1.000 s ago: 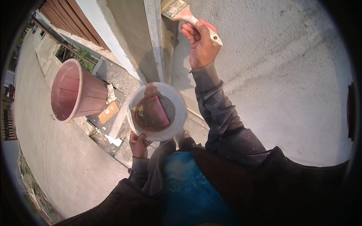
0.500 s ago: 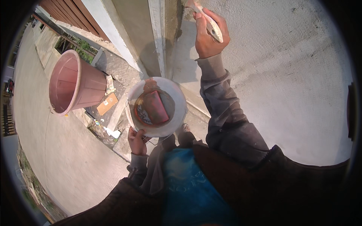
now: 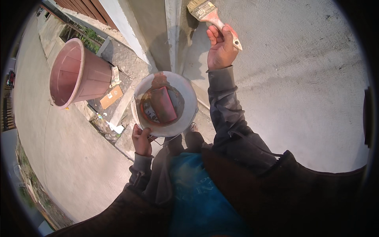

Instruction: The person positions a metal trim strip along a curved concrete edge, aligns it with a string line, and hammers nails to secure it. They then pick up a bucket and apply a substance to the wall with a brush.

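My right hand (image 3: 222, 48) is closed around the handle of a flat paintbrush (image 3: 209, 15), whose pale bristles point up and left, close to the corner of the grey plastered wall (image 3: 296, 79). Whether the bristles touch the wall I cannot tell. With my left hand (image 3: 142, 140) I grip the rim of a white bucket (image 3: 185, 93) at its lower left; a thin wire handle hangs beside my fingers. Inside the bucket a pink sponge-like block (image 3: 162, 106) rests in shallow water, with reddish-brown stains around it.
A large pink plastic tub (image 3: 92, 77) stands tilted in view at the left. Near it lie a piece of brown cardboard (image 3: 111, 97) and white scraps (image 3: 115, 127). A pale vertical post edge (image 3: 172, 35) runs down beside the wall. Concrete paving (image 3: 67, 158) stretches along the left.
My right hand has turned and shifted slightly down, so more of the paintbrush and its bristles shows. The bucket in my left hand sits a little higher in view.
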A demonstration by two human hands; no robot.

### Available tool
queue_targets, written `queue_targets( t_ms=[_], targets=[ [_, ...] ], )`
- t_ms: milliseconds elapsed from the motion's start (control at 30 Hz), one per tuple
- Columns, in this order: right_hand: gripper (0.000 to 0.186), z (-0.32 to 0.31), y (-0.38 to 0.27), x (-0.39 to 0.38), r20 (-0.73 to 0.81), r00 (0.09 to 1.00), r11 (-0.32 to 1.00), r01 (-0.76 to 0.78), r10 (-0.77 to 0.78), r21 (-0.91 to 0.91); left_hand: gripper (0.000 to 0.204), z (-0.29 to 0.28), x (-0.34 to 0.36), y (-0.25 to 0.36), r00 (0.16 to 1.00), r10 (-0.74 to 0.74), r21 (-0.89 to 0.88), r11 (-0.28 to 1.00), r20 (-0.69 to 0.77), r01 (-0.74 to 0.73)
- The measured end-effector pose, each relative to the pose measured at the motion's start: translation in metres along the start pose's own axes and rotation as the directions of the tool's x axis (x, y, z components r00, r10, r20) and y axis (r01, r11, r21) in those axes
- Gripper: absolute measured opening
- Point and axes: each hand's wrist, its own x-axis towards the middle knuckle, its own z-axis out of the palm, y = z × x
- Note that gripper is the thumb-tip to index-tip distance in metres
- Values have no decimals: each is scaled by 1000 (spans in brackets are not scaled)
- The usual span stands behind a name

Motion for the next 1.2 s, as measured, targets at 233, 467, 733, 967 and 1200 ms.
queue_targets(
  t_ms=[233,467,733,967,1200],
  targets=[
    [19,-83,33,-73,-376,885,763,-439,276,-474,23,12,2,3,1000,8,48,999,-20,-7],
    [14,-70,-26,-121,236,812,204,147,534,-968,20,30,6,-15,999,50,23,998,23,-50],
    [18,-99,-30,-126,-89,808,324,-331,583,-886,25,45,13,-43,1000,13,-147,989,-12,-15],
    [23,-89,28,-61,-326,905,715,-418,273,-560,30,37,33,-85,992,-79,-210,976,-97,57],
    [21,-15,-5,-7,-48,999,968,-28,17,-249,39,-2,3,-100,966,-69,-124,992,-249,38]
  ],
)
